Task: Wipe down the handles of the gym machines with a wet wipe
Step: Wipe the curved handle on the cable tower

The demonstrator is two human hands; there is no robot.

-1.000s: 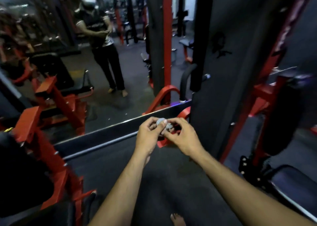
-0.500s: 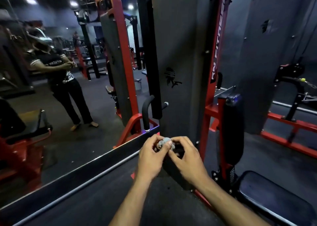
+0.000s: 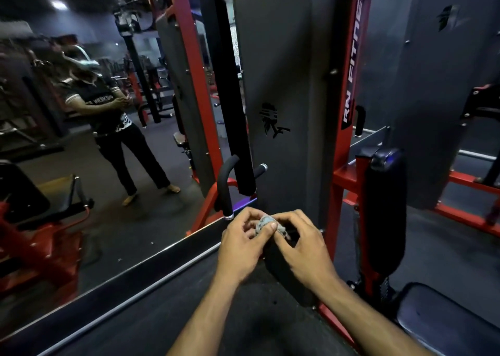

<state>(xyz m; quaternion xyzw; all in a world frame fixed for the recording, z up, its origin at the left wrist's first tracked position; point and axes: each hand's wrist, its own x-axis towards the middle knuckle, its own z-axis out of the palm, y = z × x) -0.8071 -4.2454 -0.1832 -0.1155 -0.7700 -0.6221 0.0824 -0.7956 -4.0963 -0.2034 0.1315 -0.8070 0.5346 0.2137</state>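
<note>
A small crumpled grey wet wipe is pinched between both my hands in front of me. My left hand grips it with thumb and fingers, and my right hand holds its other side. Just beyond my hands a black padded handle curves down with a chrome end cap, and a second short black handle sticks out beside the grey weight-stack cover. Neither hand touches a handle.
A red and grey machine frame stands ahead, with a black back pad and seat at right. A wall mirror at left reflects a standing person and red machines. Dark rubber floor lies below.
My view has risen and swung right, bringing the machine and its handles into view. Both hands stay together on the wipe, working it between the fingers.
</note>
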